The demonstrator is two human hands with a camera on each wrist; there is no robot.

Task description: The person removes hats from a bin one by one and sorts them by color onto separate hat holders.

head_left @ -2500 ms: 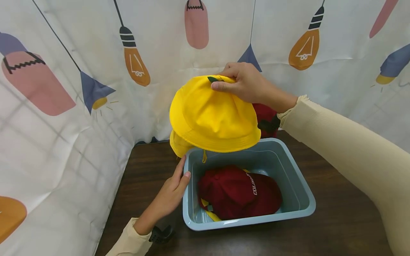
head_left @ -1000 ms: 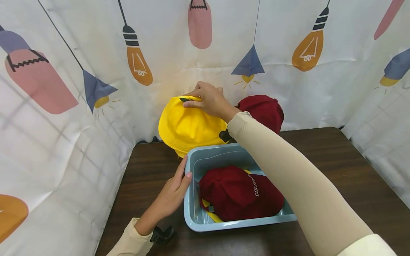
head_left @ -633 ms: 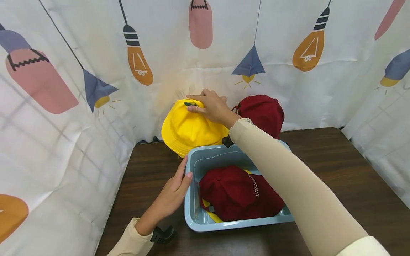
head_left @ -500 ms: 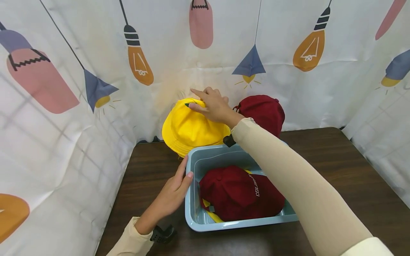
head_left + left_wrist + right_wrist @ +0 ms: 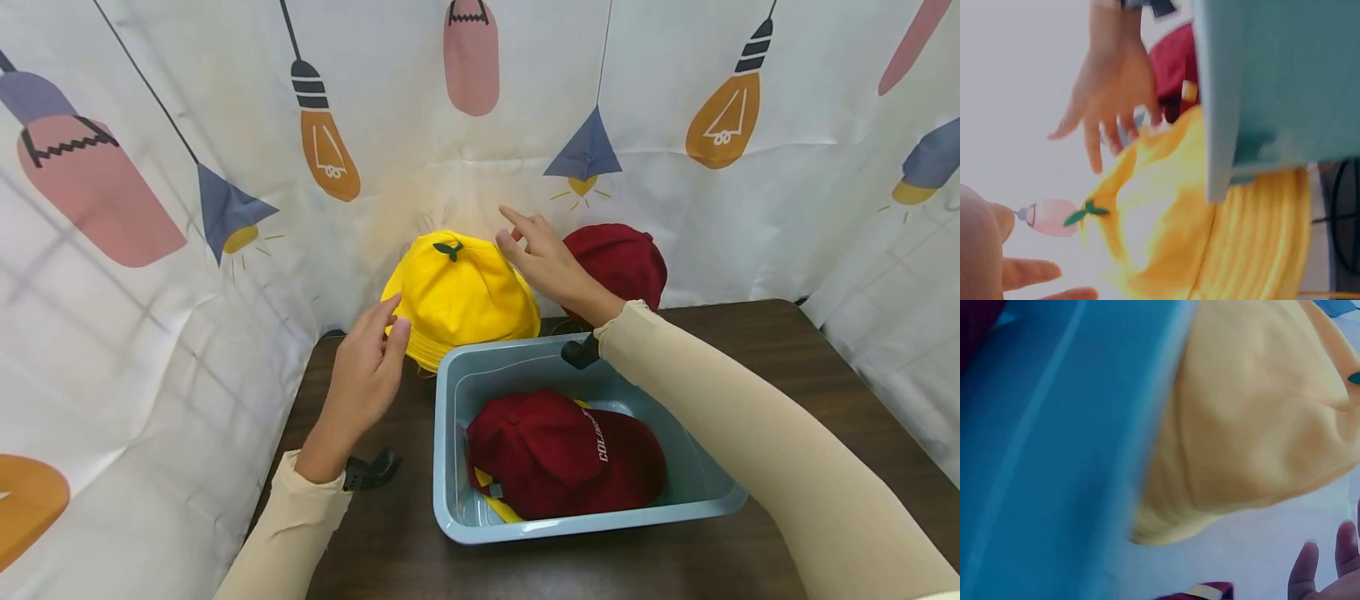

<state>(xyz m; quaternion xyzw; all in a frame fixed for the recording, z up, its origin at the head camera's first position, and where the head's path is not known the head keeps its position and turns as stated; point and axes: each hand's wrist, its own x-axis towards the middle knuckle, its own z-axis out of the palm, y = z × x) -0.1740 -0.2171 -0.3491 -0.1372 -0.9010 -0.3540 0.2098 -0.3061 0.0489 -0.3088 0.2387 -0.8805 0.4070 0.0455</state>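
Note:
A yellow bucket hat point(image 5: 461, 296) with a small green sprout on its crown sits behind the bin, against the wall cloth. My left hand point(image 5: 367, 367) is raised at the hat's left side, fingers loosely extended and holding nothing. On the other side my right hand point(image 5: 543, 258) hovers by the hat's right edge, its fingers spread and free. Both hands also flank the yellow hat point(image 5: 1160, 219) in the left wrist view. Inside the blue-grey bin point(image 5: 442, 467) lies a dark red baseball cap point(image 5: 555, 454) with white lettering, over something yellow that is mostly hidden.
Behind the bin's right part stands another dark red hat point(image 5: 622, 267), partly covered by the right hand and wrist. A white patterned cloth point(image 5: 405, 108) hangs at the back and left of the dark wooden table point(image 5: 360, 533). Black cables point(image 5: 1341, 219) show in the left wrist view.
The right hand lowered the yellow bucket hat behind the bin, let go of it and drew back right. The left hand left the bin's rim and rose toward the hat's left side.

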